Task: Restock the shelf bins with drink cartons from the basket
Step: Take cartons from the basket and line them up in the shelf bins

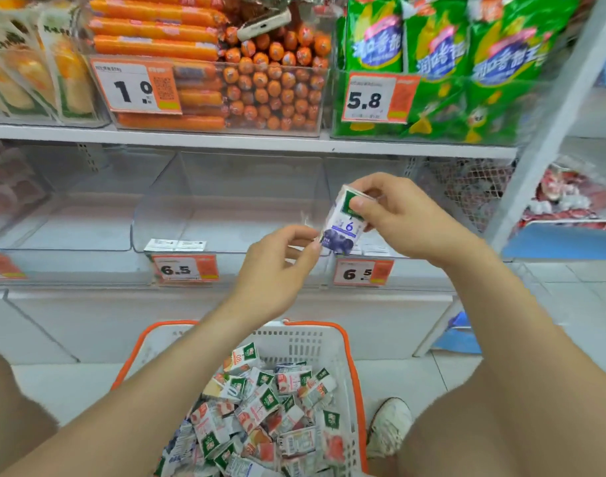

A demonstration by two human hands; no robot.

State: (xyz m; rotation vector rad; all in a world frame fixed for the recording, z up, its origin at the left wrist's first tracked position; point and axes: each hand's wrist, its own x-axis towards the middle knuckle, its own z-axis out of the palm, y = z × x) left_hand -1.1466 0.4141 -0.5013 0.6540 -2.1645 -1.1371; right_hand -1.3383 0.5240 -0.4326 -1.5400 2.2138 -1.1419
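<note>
— Where is the carton?
— The blueberry drink carton point(344, 228) is held up in front of the clear shelf bin point(225, 201), above the orange-rimmed basket point(354, 373). The right hand point(398, 215) grips its top between thumb and curled fingers; the left hand point(277, 266) pinches its lower corner.
— And to place it well?
— The person should probably turn the printed face outward, then stand it upright at the bin's back, so later rows stack neatly.

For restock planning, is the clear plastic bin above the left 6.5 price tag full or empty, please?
Empty: the clear plastic bin shows only its bare floor through its walls, nothing inside.
</note>
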